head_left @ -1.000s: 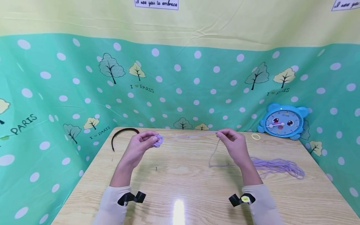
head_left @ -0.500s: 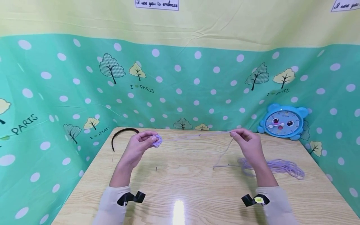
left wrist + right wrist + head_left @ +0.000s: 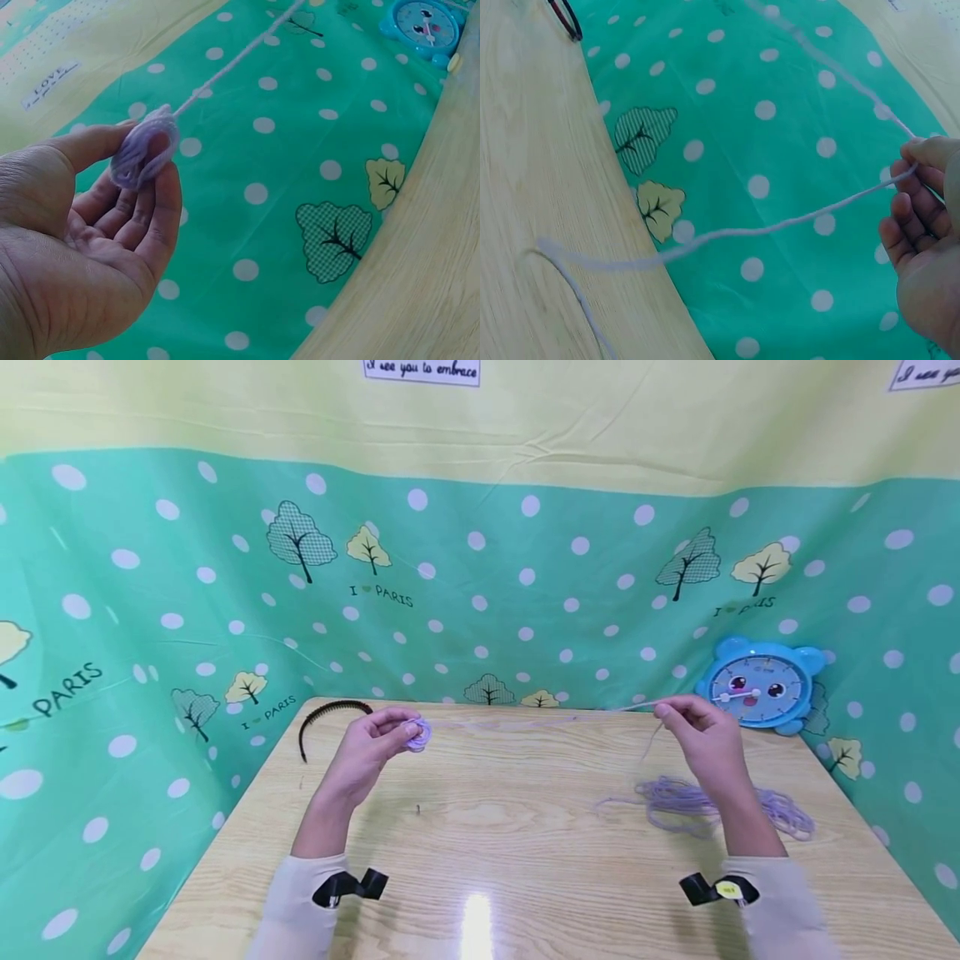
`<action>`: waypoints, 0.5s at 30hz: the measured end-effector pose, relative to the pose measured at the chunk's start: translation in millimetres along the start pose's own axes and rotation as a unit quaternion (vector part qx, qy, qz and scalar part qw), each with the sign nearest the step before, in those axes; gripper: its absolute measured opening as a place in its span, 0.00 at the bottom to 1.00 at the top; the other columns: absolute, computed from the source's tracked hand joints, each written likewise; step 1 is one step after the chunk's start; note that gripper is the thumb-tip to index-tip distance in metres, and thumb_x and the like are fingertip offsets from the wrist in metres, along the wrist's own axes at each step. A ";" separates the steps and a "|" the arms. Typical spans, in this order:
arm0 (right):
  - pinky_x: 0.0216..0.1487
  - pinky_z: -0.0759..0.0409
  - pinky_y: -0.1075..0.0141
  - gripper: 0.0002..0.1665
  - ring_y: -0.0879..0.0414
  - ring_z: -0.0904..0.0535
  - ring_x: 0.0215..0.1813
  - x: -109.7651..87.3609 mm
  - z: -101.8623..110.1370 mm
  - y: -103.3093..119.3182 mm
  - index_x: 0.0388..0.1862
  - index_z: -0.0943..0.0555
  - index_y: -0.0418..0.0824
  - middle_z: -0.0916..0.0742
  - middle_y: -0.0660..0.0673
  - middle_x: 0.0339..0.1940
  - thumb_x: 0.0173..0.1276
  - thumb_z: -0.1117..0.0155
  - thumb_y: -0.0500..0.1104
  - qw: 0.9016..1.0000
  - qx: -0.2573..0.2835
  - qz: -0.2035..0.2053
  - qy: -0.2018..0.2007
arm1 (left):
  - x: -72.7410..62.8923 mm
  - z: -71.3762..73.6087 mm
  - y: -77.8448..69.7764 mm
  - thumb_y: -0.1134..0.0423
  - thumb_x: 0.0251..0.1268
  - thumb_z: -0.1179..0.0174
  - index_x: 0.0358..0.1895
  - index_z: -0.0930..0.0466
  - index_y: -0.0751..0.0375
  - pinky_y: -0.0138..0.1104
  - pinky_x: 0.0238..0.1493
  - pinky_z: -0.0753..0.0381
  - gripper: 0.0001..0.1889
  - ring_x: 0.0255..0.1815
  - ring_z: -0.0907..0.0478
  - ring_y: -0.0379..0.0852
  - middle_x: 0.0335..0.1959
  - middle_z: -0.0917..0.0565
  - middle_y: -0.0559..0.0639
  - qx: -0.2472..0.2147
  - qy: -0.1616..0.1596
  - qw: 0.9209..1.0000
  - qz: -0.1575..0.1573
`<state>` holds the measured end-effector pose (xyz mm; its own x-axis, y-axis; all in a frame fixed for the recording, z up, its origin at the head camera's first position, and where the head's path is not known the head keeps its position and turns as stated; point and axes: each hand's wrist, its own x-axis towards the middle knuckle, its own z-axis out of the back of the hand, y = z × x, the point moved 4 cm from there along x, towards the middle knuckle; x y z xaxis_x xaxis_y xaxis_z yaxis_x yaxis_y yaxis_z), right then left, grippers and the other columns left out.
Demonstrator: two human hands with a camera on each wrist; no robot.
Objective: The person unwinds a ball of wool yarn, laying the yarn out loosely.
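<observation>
My left hand [image 3: 363,756] pinches a small coiled ring of lilac yarn [image 3: 420,735] between thumb and fingers, above the back left of the table. In the left wrist view, the yarn coil [image 3: 139,161] has a hole in its middle. One yarn strand [image 3: 240,56] leads off it towards my right hand [image 3: 705,739]. There the strand [image 3: 847,79] is pinched between thumb and index finger. Beyond that pinch a slack length of yarn [image 3: 765,229] droops to the table. Loose loops of lilac yarn [image 3: 675,806] lie on the table, partly hidden behind my right forearm.
A black toothed headband [image 3: 330,710] lies at the table's back left corner. The blue animal-faced clock [image 3: 761,685] stands at the back right, with a cream ring [image 3: 454,62] near it. A tiny dark item [image 3: 417,810] lies left of centre. A polka-dot curtain [image 3: 480,585] surrounds the table.
My right hand has moved to the right, and the strand between the hands has become longer. The drooping yarn has shifted right too. My left hand stays put with the coil.
</observation>
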<state>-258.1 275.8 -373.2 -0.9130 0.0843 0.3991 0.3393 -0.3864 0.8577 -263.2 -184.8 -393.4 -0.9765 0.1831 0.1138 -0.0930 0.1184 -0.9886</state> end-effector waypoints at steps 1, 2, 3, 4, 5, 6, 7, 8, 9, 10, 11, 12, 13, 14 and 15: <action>0.43 0.20 0.80 0.18 0.65 0.21 0.43 -0.1 2.9 -1.6 0.53 0.16 0.32 0.14 0.64 0.39 0.78 0.36 0.47 1.000 0.002 -0.003 -0.003 | 0.2 -0.1 0.0 0.69 0.74 0.39 0.51 0.18 0.61 0.29 0.49 0.12 0.07 0.43 0.14 0.37 0.41 0.12 0.43 0.000 0.001 1.000 0.000; 0.43 0.21 0.80 0.18 0.65 0.22 0.43 -0.2 5.8 -3.6 0.53 0.16 0.32 0.14 0.64 0.39 0.78 0.36 0.47 1.000 -0.001 -0.007 -0.006 | 0.4 -0.2 0.1 0.69 0.74 0.39 0.51 0.18 0.61 0.29 0.49 0.12 0.07 0.43 0.14 0.37 0.41 0.12 0.43 -0.001 0.002 1.000 0.000; 0.43 0.21 0.80 0.18 0.65 0.22 0.43 -0.4 8.6 -5.8 0.53 0.16 0.33 0.14 0.64 0.39 0.77 0.36 0.47 1.000 -0.002 -0.012 -0.010 | 0.6 -0.2 0.3 0.69 0.74 0.39 0.51 0.18 0.60 0.29 0.49 0.12 0.07 0.43 0.14 0.37 0.41 0.12 0.43 -0.001 0.003 1.000 0.000; 0.43 0.21 0.80 0.19 0.64 0.22 0.43 -0.7 11.4 -8.1 0.53 0.16 0.33 0.14 0.64 0.39 0.77 0.36 0.48 1.000 -0.004 -0.018 -0.014 | 0.8 0.0 0.5 0.69 0.74 0.39 0.51 0.18 0.60 0.29 0.49 0.12 0.07 0.43 0.14 0.37 0.41 0.12 0.43 0.000 0.003 1.000 0.001; 0.43 0.21 0.80 0.19 0.64 0.22 0.43 -1.1 14.1 -10.2 0.53 0.16 0.34 0.14 0.64 0.39 0.78 0.37 0.48 1.000 -0.009 -0.023 -0.016 | 1.0 0.2 0.7 0.69 0.74 0.38 0.50 0.17 0.59 0.29 0.48 0.12 0.07 0.43 0.14 0.37 0.40 0.12 0.43 0.000 0.004 1.000 0.000; 0.43 0.21 0.80 0.19 0.64 0.21 0.43 -1.1 16.8 -12.1 0.54 0.16 0.35 0.14 0.63 0.40 0.78 0.37 0.49 0.999 -0.014 -0.026 -0.018 | 1.2 0.4 0.9 0.69 0.74 0.38 0.50 0.17 0.59 0.29 0.48 0.12 0.07 0.42 0.14 0.37 0.40 0.12 0.43 -0.001 0.006 1.000 0.000; 0.43 0.21 0.80 0.19 0.63 0.21 0.44 -1.1 19.4 -13.9 0.54 0.16 0.36 0.14 0.63 0.40 0.78 0.37 0.50 0.999 -0.020 -0.030 -0.019 | 1.4 0.6 1.1 0.69 0.74 0.38 0.50 0.17 0.59 0.28 0.48 0.12 0.07 0.42 0.14 0.37 0.40 0.12 0.43 -0.002 0.007 1.000 -0.001; 0.43 0.21 0.81 0.20 0.63 0.21 0.44 -1.2 21.9 -15.6 0.55 0.16 0.36 0.14 0.63 0.40 0.78 0.37 0.51 0.999 -0.025 -0.035 -0.020 | 1.6 0.9 1.3 0.69 0.74 0.38 0.50 0.17 0.58 0.28 0.48 0.12 0.07 0.42 0.14 0.37 0.40 0.12 0.43 -0.003 0.009 1.000 -0.002; 0.44 0.21 0.81 0.20 0.63 0.22 0.45 -1.4 24.5 -17.1 0.55 0.16 0.37 0.14 0.63 0.41 0.78 0.37 0.52 0.999 -0.029 -0.041 -0.021 | 1.7 1.2 1.5 0.69 0.73 0.38 0.49 0.17 0.58 0.28 0.47 0.12 0.07 0.41 0.14 0.37 0.39 0.12 0.43 -0.005 0.010 1.000 -0.003; 0.44 0.21 0.82 0.20 0.63 0.22 0.46 -1.3 27.3 -18.3 0.56 0.16 0.38 0.14 0.63 0.41 0.78 0.38 0.52 0.998 -0.034 -0.045 -0.021 | 1.7 1.5 1.6 0.69 0.73 0.38 0.49 0.17 0.57 0.28 0.47 0.12 0.07 0.41 0.14 0.37 0.39 0.12 0.43 -0.006 0.012 1.000 -0.004; 0.44 0.21 0.82 0.20 0.63 0.22 0.46 -1.2 30.0 -19.1 0.56 0.16 0.39 0.14 0.63 0.42 0.78 0.38 0.52 0.998 -0.038 -0.048 -0.021 | 1.7 1.7 1.6 0.69 0.74 0.38 0.49 0.17 0.57 0.28 0.47 0.13 0.07 0.41 0.14 0.37 0.39 0.12 0.43 -0.008 0.014 1.000 -0.006; 0.44 0.22 0.83 0.19 0.63 0.23 0.47 -1.0 32.6 -19.9 0.56 0.16 0.40 0.15 0.63 0.42 0.78 0.38 0.52 0.998 -0.039 -0.053 -0.023 | 1.6 1.9 1.7 0.69 0.74 0.38 0.49 0.17 0.57 0.28 0.47 0.13 0.07 0.41 0.14 0.36 0.39 0.12 0.42 -0.009 0.016 1.000 -0.007; 0.44 0.22 0.83 0.19 0.63 0.23 0.47 -1.1 35.5 -20.5 0.56 0.16 0.40 0.15 0.63 0.42 0.78 0.38 0.52 0.997 -0.038 -0.058 -0.025 | 1.4 2.1 1.6 0.69 0.74 0.38 0.49 0.17 0.56 0.28 0.47 0.13 0.07 0.41 0.15 0.36 0.39 0.12 0.42 -0.010 0.016 1.000 -0.009; 0.44 0.23 0.84 0.19 0.64 0.24 0.47 -1.3 38.5 -21.0 0.57 0.16 0.41 0.16 0.64 0.42 0.78 0.38 0.52 0.997 -0.041 -0.063 -0.025 | 1.2 2.3 1.7 0.70 0.74 0.38 0.49 0.17 0.56 0.28 0.46 0.13 0.07 0.40 0.15 0.36 0.39 0.12 0.42 -0.011 0.016 1.000 -0.010; 0.44 0.23 0.84 0.19 0.64 0.25 0.48 -1.3 41.5 -21.6 0.57 0.16 0.42 0.17 0.64 0.43 0.78 0.38 0.53 0.996 -0.043 -0.066 -0.027 | 1.0 2.4 1.7 0.70 0.74 0.38 0.48 0.17 0.56 0.28 0.46 0.13 0.07 0.40 0.15 0.36 0.39 0.12 0.42 -0.010 0.016 1.000 -0.010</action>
<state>-254.9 322.1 -378.8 -0.9345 0.1877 0.3025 0.1932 -0.4462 0.8738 -264.8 -186.8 -395.2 -0.9674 0.2124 0.1379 -0.1090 0.1421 -0.9838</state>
